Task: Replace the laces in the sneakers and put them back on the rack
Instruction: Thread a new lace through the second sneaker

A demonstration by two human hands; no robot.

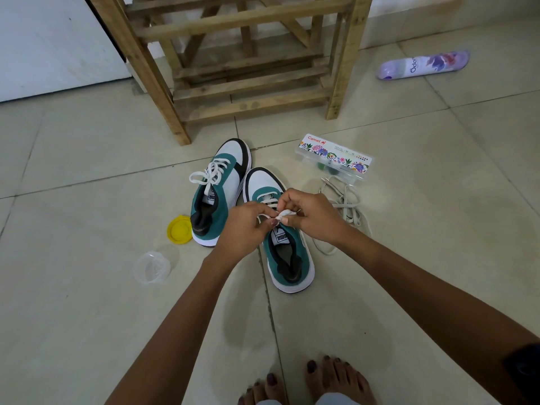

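Observation:
Two green, white and black sneakers stand side by side on the tiled floor. The left sneaker [217, 188] has its white lace tied in a bow. Over the right sneaker [285, 252], my left hand [244, 226] and my right hand [312, 214] both pinch its white lace [285, 214], bunched between my fingertips above the tongue. A loose pile of off-white laces [344, 206] lies on the floor right of that sneaker. The wooden shoe rack [242, 65] stands behind the sneakers.
A yellow lid [178, 230] touches the left sneaker's heel. A clear plastic cup [152, 267] lies further left. A clear paint box [336, 159] sits right of the sneakers, a purple spray can [423, 65] lies at the far right. My bare feet [309, 381] are at the bottom.

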